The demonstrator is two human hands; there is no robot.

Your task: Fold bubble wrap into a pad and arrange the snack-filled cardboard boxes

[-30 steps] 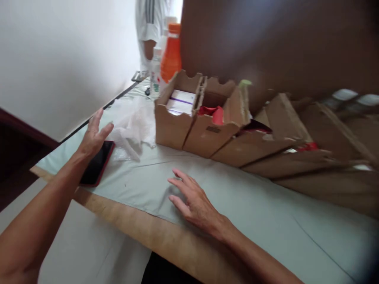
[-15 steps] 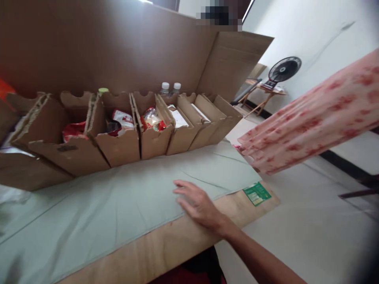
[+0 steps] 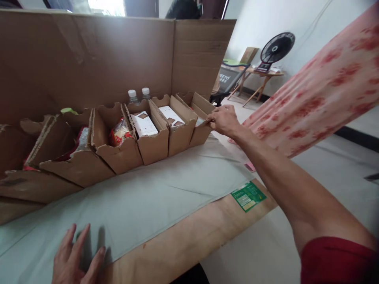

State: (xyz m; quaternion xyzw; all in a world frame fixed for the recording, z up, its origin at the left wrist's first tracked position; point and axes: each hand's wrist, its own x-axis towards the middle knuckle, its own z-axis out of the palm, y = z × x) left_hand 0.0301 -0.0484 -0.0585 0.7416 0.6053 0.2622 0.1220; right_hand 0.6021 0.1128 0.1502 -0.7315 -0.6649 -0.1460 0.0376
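My right hand point(image 3: 223, 119) reaches to the far right end of a row of open cardboard boxes, its fingers closed on the front edge of the last cardboard box point(image 3: 202, 133). What lies inside that box is mostly hidden. At the lower left, my left hand point(image 3: 75, 258) has its fingers spread over the pale green cloth point(image 3: 142, 197) and holds nothing. Other boxes in the row hold a white carton point(image 3: 144, 124), another white carton point(image 3: 171, 117) and a red and clear food packet point(image 3: 121, 132).
A tall cardboard panel point(image 3: 124, 55) stands behind the boxes, with two white-capped bottles point(image 3: 132, 94) before it. On the wooden board's front right lies a green label point(image 3: 248, 197). A floral curtain point(image 3: 319, 83) hangs at right; a fan point(image 3: 274, 48) stands beyond.
My right hand has moved from above the cloth to the rightmost box and closed on its edge. My left hand has come further into view at lower left. The view has shifted right.
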